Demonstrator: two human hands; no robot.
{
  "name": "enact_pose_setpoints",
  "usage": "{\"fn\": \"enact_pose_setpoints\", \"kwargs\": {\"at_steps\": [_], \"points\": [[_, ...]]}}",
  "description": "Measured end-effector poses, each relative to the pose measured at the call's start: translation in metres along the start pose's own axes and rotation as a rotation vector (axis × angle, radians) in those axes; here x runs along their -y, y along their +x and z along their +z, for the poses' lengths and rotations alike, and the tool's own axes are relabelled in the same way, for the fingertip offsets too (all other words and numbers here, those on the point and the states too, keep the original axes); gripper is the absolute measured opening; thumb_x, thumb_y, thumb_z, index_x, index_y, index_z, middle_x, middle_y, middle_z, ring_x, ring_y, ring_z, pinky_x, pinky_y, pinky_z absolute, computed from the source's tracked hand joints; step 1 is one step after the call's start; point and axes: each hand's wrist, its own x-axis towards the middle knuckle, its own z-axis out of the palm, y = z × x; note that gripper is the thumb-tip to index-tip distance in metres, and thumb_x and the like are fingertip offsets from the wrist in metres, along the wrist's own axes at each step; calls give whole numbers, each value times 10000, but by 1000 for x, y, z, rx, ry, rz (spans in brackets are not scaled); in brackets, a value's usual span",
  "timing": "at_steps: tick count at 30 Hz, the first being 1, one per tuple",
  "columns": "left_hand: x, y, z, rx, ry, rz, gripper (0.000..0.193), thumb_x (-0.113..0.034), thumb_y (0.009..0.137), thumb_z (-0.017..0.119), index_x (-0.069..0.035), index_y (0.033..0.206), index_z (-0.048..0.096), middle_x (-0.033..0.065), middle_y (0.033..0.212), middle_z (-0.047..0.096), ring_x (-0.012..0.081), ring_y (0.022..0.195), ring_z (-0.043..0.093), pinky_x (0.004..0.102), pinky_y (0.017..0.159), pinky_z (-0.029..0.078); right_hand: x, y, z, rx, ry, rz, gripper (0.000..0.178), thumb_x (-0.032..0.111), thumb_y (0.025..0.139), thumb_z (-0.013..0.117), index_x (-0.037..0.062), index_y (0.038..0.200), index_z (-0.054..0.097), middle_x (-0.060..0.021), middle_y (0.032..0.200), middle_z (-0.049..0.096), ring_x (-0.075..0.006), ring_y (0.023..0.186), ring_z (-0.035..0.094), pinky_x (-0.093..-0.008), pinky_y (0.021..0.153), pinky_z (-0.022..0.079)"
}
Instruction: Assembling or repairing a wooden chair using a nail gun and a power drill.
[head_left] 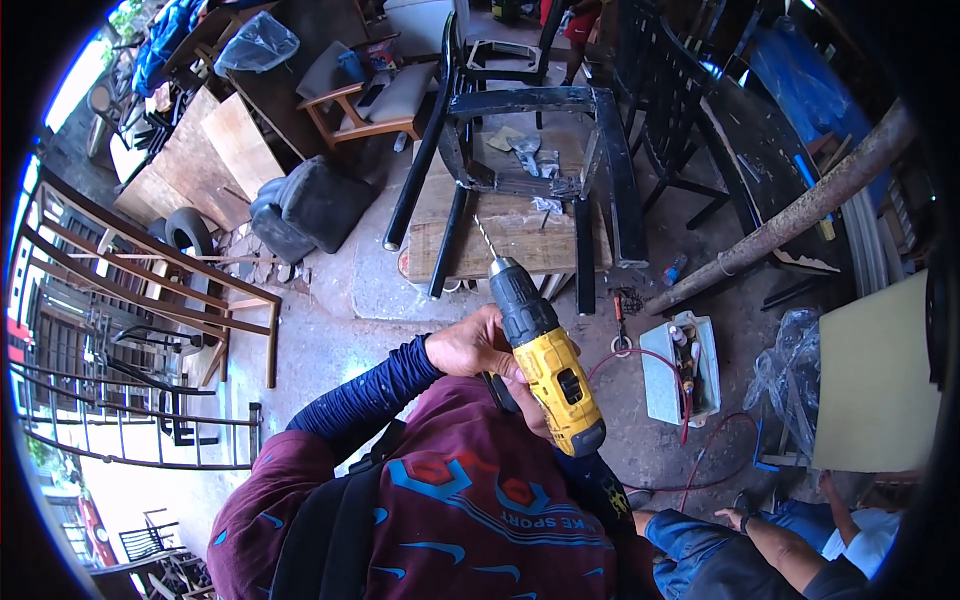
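A person holds a yellow-and-black drill (555,372) at the centre of a cluttered workshop, its bit (485,240) pointing toward eleven o'clock. The right hand (536,408), partly hidden behind the drill, is closed around it. The left hand (466,345) rests at nine o'clock on the drill's side, fingers bent; its fingertips are out of sight, so whether they grip cannot be told. At twelve o'clock, beyond the bit, a black chair frame (525,101) stands over a wooden board (440,238) with a scraper (524,150) on it. A tool-filled white box (658,375) sits at three o'clock, a rough pole (775,232) slants at two, and a grey cushion (330,205) lies at ten. A co-worker's jeans (690,545) show near five.
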Motion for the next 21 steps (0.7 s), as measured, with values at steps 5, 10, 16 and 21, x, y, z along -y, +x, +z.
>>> {"fn": "enact_pose_setpoints", "kwargs": {"at_steps": [5,10,16,21], "points": [[-5,-4,-3,93,-85,-23,584,-4,814,815,-41,1334,552,91,1290,660,203,1224,602,388,1063,492,-21,-29,12,-47,-137,-126,247,169,961,638,65,1182,606,-66,998,676,-187,849,674,-345,752,553],[-8,-13,-14,73,-24,-77,596,-4,804,823,-39,1334,552,100,1314,645,217,1250,588,403,1079,484,-49,-42,26,-107,-269,-222,287,197,1002,598,61,1252,572,-90,1042,683,-193,906,699,-376,816,592],[-3,-18,-18,100,-62,-116,640,-72,811,837,-36,1369,524,127,1376,604,235,1293,555,420,1123,439,-59,-41,40,-93,-183,-155,308,213,1015,586,56,1279,559,-100,1059,686,-193,923,711,-384,830,610],[-1,-14,-15,71,-65,-7,686,-139,799,859,-39,1384,514,148,1413,576,239,1318,534,419,1129,428,-59,-37,42,-31,46,22,317,221,1011,594,50,1276,560,-101,1058,688,-189,914,714,-377,810,613]]}}
